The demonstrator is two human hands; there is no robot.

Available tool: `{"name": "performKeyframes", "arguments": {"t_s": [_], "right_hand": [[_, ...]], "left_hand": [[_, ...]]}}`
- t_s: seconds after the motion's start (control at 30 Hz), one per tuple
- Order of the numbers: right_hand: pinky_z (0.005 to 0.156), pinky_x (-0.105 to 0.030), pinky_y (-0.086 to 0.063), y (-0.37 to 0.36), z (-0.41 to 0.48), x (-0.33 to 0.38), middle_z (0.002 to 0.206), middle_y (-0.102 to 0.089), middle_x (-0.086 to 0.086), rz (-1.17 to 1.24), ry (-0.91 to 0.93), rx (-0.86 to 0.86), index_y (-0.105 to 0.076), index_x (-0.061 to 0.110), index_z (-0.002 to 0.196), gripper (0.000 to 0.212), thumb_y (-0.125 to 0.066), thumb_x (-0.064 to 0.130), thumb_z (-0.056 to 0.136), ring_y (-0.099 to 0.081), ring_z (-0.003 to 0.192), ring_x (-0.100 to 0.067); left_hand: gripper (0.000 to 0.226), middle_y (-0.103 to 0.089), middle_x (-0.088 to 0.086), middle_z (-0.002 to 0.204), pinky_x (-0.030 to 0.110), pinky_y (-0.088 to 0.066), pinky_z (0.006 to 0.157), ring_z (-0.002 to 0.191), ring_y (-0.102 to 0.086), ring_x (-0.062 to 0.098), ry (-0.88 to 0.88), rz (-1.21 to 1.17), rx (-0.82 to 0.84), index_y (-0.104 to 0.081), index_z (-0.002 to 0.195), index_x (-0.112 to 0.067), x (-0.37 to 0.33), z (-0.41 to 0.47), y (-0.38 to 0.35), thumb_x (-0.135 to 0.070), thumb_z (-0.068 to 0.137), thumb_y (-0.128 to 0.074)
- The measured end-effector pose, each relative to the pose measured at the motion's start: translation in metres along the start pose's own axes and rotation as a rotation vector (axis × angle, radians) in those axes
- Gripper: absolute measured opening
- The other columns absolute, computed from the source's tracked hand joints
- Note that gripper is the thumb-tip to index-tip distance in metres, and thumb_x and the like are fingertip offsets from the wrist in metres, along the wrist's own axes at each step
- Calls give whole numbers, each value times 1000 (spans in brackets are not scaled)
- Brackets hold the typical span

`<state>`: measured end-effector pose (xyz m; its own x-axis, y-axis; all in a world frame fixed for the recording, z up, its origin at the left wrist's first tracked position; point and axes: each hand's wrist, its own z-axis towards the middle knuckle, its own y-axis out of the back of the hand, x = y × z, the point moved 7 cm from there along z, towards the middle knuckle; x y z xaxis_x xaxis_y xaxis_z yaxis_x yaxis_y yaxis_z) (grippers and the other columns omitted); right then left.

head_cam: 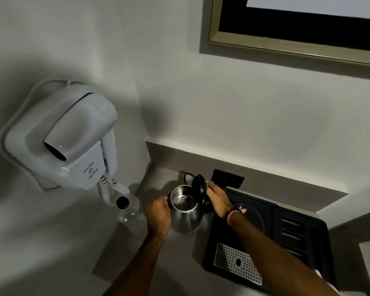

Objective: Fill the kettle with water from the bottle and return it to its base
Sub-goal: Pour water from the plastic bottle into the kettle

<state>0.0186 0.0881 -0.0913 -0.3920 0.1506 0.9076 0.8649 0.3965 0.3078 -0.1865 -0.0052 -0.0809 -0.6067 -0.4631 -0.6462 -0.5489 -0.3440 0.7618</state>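
A steel kettle (187,217) stands on the counter, left of its round base (255,216) on a black tray. Its black lid (198,188) is tipped up and open, and the inside looks shiny. My left hand (159,216) is wrapped around the kettle's left side. My right hand (218,198) is behind the lid on the handle side, fingers closed there. A clear plastic bottle (129,213) with a black cap (122,202) stands upright just left of my left hand.
A black tray (295,248) with a perforated metal drip plate (237,261) fills the right counter. A white wall-mounted hair dryer (71,142) with a coiled cord hangs at left. A dark socket plate (228,178) sits on the back ledge.
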Motion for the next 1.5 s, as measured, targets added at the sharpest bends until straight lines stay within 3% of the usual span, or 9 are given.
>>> {"name": "performKeyframes", "arguments": {"t_s": [0.2,0.3,0.43,0.63,0.87,1.0,1.17,1.37,1.5], "right_hand": [[73,-29,-49,3,1,6,100,-69,-6,-80,41,71,-60,22,99,24,-43,40,98,-65,95,-28],[93,-45,-47,6,4,8,121,-63,-9,-257,73,89,-55,28,125,39,-37,47,96,-54,113,-30],[108,-51,-30,12,9,7,144,-49,-11,-531,81,75,-37,33,146,55,-30,54,95,-35,136,-33],[112,-50,-17,11,4,13,157,-35,-4,-600,43,101,-27,36,152,71,-20,61,85,-19,147,-28],[111,-51,-21,14,3,12,152,-41,-13,-637,21,108,-29,37,150,71,-20,64,85,-24,143,-32],[110,-52,-21,14,1,13,151,-40,-14,-635,13,102,-30,38,150,70,-20,65,85,-25,143,-33],[110,-53,-22,13,0,13,150,-42,-13,-639,10,104,-30,38,149,74,-17,68,83,-27,142,-32],[108,-54,-22,16,2,12,150,-42,-14,-667,-6,95,-28,40,149,72,-19,69,84,-26,142,-33],[109,-56,-22,17,3,11,151,-41,-14,-684,-23,92,-26,40,150,72,-21,70,85,-26,142,-34]], "left_hand": [[35,-71,17,92,40,-50,69,86,-67,36,-99,120,42,-68,98,-3,-27,-17,18,-27,103,-43],[29,-69,14,87,45,-54,65,77,-67,34,-337,180,-37,-70,93,-6,-53,-36,51,-22,102,-48],[19,-69,11,79,35,-53,63,70,-64,25,-627,254,-481,-73,86,-4,-65,-61,113,-16,96,-61],[28,-66,24,122,51,-48,98,115,-60,41,-340,109,-400,-68,115,3,-16,-44,146,-4,88,-69],[10,-74,19,90,32,-45,79,81,-69,36,-347,30,-316,-72,91,1,4,-35,156,-2,84,-65],[24,-72,17,102,40,-54,86,93,-67,35,-276,7,-296,-73,103,-2,11,-26,156,-16,84,-77],[26,-73,8,96,21,-43,90,90,-63,25,-520,68,-576,-72,101,-6,0,-54,155,-26,85,-75],[26,-73,3,100,29,-53,82,94,-67,20,-290,72,14,-69,111,-17,42,-77,32,-24,86,-71],[28,-72,-3,105,22,-53,80,94,-69,12,-245,337,149,-61,120,-22,68,-76,-11,-35,96,-57]]}}
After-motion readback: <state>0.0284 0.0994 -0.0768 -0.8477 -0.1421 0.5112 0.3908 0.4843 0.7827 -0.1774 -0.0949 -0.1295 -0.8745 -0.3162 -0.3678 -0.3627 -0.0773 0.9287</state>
